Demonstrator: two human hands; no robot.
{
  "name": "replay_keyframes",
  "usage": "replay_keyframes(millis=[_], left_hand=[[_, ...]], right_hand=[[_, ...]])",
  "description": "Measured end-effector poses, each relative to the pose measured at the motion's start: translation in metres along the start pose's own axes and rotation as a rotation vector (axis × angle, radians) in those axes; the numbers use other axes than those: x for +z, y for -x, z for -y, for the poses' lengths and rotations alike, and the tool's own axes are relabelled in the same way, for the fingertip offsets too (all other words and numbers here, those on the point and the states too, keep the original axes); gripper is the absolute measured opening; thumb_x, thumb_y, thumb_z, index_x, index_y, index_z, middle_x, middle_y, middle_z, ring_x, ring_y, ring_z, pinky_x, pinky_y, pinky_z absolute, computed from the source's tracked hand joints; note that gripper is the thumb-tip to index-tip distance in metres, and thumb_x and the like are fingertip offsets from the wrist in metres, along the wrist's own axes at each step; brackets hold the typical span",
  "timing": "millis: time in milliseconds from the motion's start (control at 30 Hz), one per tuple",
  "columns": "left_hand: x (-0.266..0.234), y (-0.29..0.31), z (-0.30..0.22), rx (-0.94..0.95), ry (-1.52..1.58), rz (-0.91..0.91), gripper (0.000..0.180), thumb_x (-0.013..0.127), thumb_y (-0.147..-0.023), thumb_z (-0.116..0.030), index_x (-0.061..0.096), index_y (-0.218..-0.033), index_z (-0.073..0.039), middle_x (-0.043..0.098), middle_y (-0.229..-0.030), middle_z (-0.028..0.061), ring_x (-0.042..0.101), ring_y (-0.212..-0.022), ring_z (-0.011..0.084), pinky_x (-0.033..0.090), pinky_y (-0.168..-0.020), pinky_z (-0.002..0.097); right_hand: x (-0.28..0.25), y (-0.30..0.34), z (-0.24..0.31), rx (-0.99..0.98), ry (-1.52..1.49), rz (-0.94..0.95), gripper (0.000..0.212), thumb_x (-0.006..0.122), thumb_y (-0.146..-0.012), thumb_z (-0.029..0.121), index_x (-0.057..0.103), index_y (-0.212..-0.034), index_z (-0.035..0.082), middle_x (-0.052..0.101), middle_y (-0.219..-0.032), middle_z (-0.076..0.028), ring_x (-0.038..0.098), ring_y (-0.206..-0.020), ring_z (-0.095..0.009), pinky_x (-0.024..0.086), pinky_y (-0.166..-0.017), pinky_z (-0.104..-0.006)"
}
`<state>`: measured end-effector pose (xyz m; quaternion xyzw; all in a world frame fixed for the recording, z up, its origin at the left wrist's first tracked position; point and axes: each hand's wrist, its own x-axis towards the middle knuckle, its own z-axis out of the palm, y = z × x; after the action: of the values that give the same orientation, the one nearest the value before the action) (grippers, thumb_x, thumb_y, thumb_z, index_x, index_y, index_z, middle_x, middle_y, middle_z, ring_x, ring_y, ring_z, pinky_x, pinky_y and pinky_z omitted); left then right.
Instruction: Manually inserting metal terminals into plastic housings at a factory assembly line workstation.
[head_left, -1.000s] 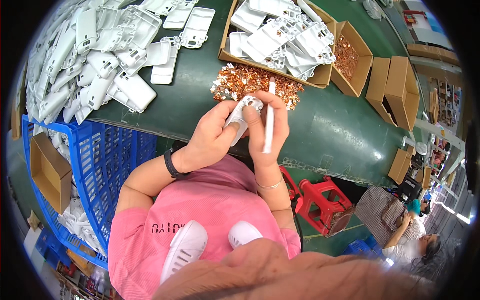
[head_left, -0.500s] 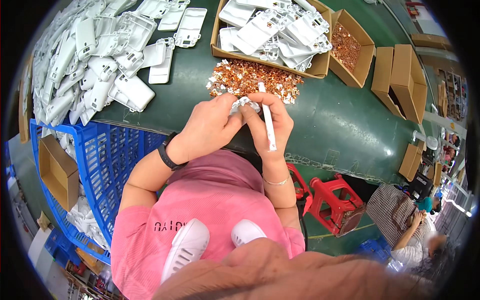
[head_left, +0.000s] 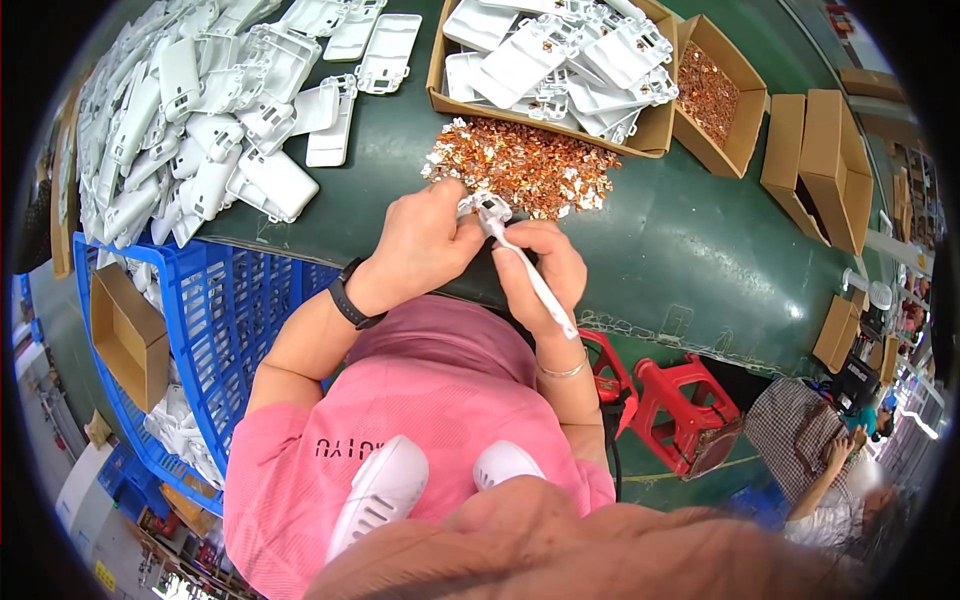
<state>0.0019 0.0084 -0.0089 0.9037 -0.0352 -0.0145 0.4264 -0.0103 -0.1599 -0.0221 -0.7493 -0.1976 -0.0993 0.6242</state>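
Close to the table's near edge, my left hand (head_left: 425, 232) is closed around a white plastic casing (head_left: 490, 206) with a small frame-like end poking out. Most of that casing is hidden by my fingers. A slim white stick-shaped tool (head_left: 542, 285) is pinched in my right hand (head_left: 545, 262). Its upper tip meets the end of the casing, while its other end slants down to the right. Just beyond both hands spreads a loose heap of small copper-coloured and white pieces (head_left: 525, 165).
White casings (head_left: 190, 130) are piled at the left of the green table (head_left: 690, 245). A carton (head_left: 560, 132) of casings stands behind the heap, beside a box (head_left: 745, 130) of copper pieces. More cartons (head_left: 830, 165) stand right. A blue crate (head_left: 225, 345) and red stool (head_left: 690, 400) flank me.
The tool has swung from nearly upright to slanting, its upper tip now at the casing. My right hand has turned with it, and the casing's end shows more. The whole view has shifted slightly.
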Motion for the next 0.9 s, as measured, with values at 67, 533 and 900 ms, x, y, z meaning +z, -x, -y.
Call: replay_keyframes(millis=[67, 533, 900], left_hand=[[0.001, -0.001, 0.001, -0.005, 0.019, 0.002, 0.017, 0.061, -0.078, -0.013, 0.051, -0.08, 0.001, 0.06, -0.073, 0.0244, 0.06, -0.067, 0.0458, 0.048, -0.061, 0.0529], [-0.016, -0.009, -0.018, 0.373, 0.062, -0.062, 0.027, 0.06, -0.085, -0.001, 0.056, -0.111, 0.001, 0.063, -0.102, 0.0198, 0.063, -0.09, 0.0393, 0.051, -0.077, 0.0425], [-0.049, -0.144, -0.057, 0.729, -0.283, -0.55, 0.034, 0.065, -0.088, -0.01, 0.058, -0.119, 0.002, 0.063, -0.114, 0.0196, 0.058, -0.107, 0.0374, 0.047, -0.093, 0.0416]], right_hand=[[0.003, -0.005, -0.005, -0.045, 0.002, 0.011, 0.016, 0.068, -0.079, -0.005, 0.06, -0.093, -0.002, 0.066, -0.086, -0.016, 0.064, -0.074, -0.022, 0.052, -0.067, -0.03], [-0.001, -0.008, 0.001, -0.241, 0.04, -0.136, 0.013, 0.063, -0.081, -0.006, 0.058, -0.092, 0.001, 0.064, -0.081, -0.016, 0.063, -0.069, -0.024, 0.051, -0.06, -0.0316], [0.0, 0.01, -0.01, 0.063, -0.099, -0.485, 0.014, 0.059, -0.091, -0.001, 0.056, -0.104, -0.003, 0.062, -0.093, -0.014, 0.058, -0.068, -0.011, 0.049, -0.061, -0.0225]])
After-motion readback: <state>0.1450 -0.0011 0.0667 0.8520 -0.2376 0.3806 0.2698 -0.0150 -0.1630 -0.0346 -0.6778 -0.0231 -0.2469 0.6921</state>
